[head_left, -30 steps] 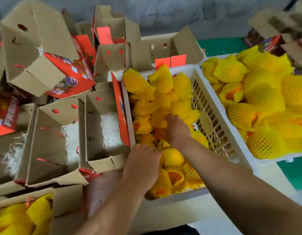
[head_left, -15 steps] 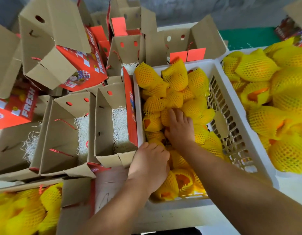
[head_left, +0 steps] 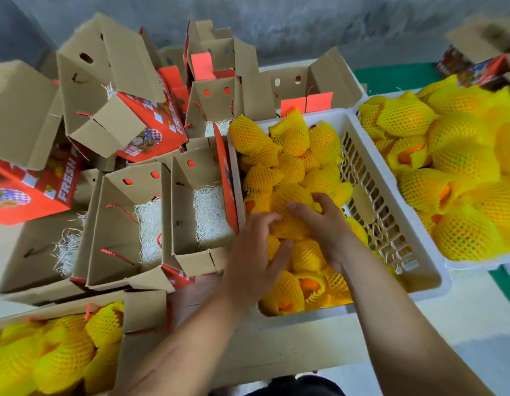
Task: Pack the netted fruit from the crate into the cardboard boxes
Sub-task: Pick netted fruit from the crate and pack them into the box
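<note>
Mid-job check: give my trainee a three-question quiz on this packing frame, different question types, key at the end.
1. True or false: both the left hand and the right hand are inside the white crate.
2. Multiple choice: what lines the bottom of the open box right beside the crate? A) netted fruit B) white shredded paper C) nothing
3. Fill in: the box at the bottom left already holds ______.

Key: 1 true; 2 B; 3 netted fruit
</note>
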Demonstrator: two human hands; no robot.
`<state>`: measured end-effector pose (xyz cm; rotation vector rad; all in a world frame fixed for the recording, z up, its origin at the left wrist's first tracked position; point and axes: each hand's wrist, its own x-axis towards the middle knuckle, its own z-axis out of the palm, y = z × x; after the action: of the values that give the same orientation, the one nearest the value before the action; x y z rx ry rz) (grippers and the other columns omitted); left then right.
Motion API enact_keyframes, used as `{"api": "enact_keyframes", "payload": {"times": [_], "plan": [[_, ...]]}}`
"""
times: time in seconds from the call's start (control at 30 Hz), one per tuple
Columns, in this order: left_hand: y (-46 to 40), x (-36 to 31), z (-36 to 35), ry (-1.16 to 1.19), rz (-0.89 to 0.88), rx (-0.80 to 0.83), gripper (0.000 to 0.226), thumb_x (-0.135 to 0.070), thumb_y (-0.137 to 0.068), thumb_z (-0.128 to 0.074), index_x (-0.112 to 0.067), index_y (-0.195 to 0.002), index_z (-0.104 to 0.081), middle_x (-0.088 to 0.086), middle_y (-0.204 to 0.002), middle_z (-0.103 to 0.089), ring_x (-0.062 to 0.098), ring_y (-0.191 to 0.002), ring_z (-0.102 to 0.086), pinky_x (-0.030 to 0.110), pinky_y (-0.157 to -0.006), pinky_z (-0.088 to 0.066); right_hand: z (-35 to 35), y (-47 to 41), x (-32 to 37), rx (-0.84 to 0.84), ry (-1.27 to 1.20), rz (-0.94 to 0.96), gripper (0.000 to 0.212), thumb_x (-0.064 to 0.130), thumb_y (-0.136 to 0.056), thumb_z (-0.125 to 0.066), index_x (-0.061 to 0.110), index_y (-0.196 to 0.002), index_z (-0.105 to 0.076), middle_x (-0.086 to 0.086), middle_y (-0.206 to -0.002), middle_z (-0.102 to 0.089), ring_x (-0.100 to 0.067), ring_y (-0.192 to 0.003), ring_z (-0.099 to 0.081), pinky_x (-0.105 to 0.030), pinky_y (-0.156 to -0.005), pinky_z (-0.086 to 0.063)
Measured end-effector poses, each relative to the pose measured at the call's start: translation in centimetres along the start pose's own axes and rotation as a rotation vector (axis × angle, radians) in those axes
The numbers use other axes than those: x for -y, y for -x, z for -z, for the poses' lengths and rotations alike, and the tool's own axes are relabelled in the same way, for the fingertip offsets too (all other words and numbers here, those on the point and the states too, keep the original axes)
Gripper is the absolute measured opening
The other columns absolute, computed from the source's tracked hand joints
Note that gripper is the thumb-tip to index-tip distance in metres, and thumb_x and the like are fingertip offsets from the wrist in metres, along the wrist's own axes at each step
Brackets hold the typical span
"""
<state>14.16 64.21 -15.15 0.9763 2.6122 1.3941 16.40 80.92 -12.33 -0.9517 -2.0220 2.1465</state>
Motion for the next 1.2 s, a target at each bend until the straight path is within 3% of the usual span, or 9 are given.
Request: {"api": "enact_keyframes", "payload": {"times": [0.17, 0.4, 0.53, 0.67, 0.83, 0.93, 1.03, 1.1, 1.2], "plan": [[2.5, -2.4, 3.0, 0.773, 0.220, -0.117, 0.054, -0.047, -0.097, -0.052, -0.032, -0.148, -0.040, -0.004, -0.148, -0.054, 0.018, -0.137, -0.053, 0.038, -0.111, -0.047, -2.3, 6.2, 1.6, 0.275, -0.031, 0.145, 0.072, 0.047, -0.065, -0.084, 0.031, -0.129, -0.057, -0.009, -0.115, -0.074, -0.030, -0.106, -0.071, -0.046, -0.088, -0.061], [6.6, -0.8, 12.2, 0.654, 0.172, -0.251, 0.014, -0.037, -0.102, -0.051, -0.031, -0.107, -0.064, -0.017, -0.092, -0.067, -0.003, -0.084, -0.063, 0.014, -0.071, -0.050, -13.0, 11.7, 1.9, 0.231, -0.156, 0.242, 0.030, 0.045, -0.077, -0.072, 0.028, -0.101, -0.072, -0.009, -0.097, -0.073, -0.027, -0.093, -0.070, -0.051, -0.082, -0.059], [9.7, 1.8, 17.0, 0.803, 0.377, -0.390, 0.018, -0.045, -0.095, -0.056, -0.035, -0.109, -0.063, -0.009, -0.098, -0.068, 0.007, -0.091, -0.066, 0.025, -0.077, -0.054, -22.4, 14.8, 0.6, 0.141, -0.239, 0.093, 0.042, 0.049, -0.073, -0.073, 0.017, -0.100, -0.071, -0.016, -0.098, -0.074, -0.037, -0.101, -0.072, -0.054, -0.086, -0.059], [11.9, 6.6, 23.5, 0.826, 0.545, -0.550, 0.022, -0.042, -0.100, -0.062, -0.033, -0.120, -0.058, -0.017, -0.096, -0.071, -0.001, -0.090, -0.068, 0.018, -0.075, -0.054, -29.6, 17.5, -1.1, 0.424, -0.488, -0.030, 0.033, 0.019, -0.094, -0.064, 0.007, -0.125, -0.065, -0.025, -0.118, -0.068, -0.031, -0.102, -0.073, -0.042, -0.080, -0.063], [15.8, 10.8, 28.1, 0.792, 0.687, -0.223, 0.061, -0.071, -0.088, -0.042, -0.036, -0.135, -0.059, -0.010, -0.126, -0.070, 0.009, -0.120, -0.065, 0.037, -0.104, -0.050, -36.9, 19.8, -4.3, 0.260, -0.550, -0.037, 0.043, 0.031, -0.093, -0.074, 0.008, -0.128, -0.065, -0.018, -0.118, -0.073, -0.027, -0.106, -0.073, -0.035, -0.085, -0.061], [17.4, 11.9, 29.8, 0.905, 0.766, -0.005, 0.067, -0.074, -0.097, -0.030, -0.033, -0.145, -0.054, 0.002, -0.135, -0.068, 0.021, -0.128, -0.062, 0.050, -0.112, -0.046, -39.4, 20.9, -5.6, 0.208, -0.418, 0.013, 0.049, 0.038, -0.093, -0.074, 0.017, -0.134, -0.057, -0.010, -0.118, -0.074, -0.026, -0.111, -0.072, -0.039, -0.089, -0.061], [18.6, 13.8, 33.3, 0.825, 0.649, 0.022, 0.065, -0.071, -0.103, -0.021, -0.035, -0.137, -0.062, -0.009, -0.127, -0.072, 0.006, -0.120, -0.065, 0.029, -0.098, -0.053, -38.7, 20.4, -5.6, 0.051, 0.014, 0.250, 0.062, 0.043, -0.082, -0.084, 0.027, -0.133, -0.053, 0.006, -0.112, -0.072, -0.007, -0.105, -0.069, -0.022, -0.084, -0.056], [19.7, 15.7, 36.1, 0.491, 0.507, -0.150, 0.043, -0.057, -0.106, -0.033, -0.038, -0.125, -0.066, -0.024, -0.113, -0.070, -0.011, -0.105, -0.062, 0.017, -0.085, -0.049, -37.5, 19.9, -5.9, -0.088, 0.369, 0.454, 0.080, 0.047, -0.079, -0.083, 0.025, -0.143, -0.042, 0.006, -0.128, -0.057, -0.001, -0.112, -0.055, -0.015, -0.090, -0.045], [23.0, 20.2, 38.2, -0.159, 0.518, -0.242, 0.043, -0.044, -0.097, -0.050, -0.028, -0.136, -0.056, -0.009, -0.131, -0.060, 0.009, -0.123, -0.053, 0.035, -0.104, -0.042, -36.1, 20.3, -8.6, -0.005, 0.939, 0.473, 0.089, 0.068, -0.088, -0.060, 0.028, -0.157, -0.022, -0.002, -0.145, -0.039, -0.014, -0.126, -0.042, -0.027, -0.100, -0.043]]}}
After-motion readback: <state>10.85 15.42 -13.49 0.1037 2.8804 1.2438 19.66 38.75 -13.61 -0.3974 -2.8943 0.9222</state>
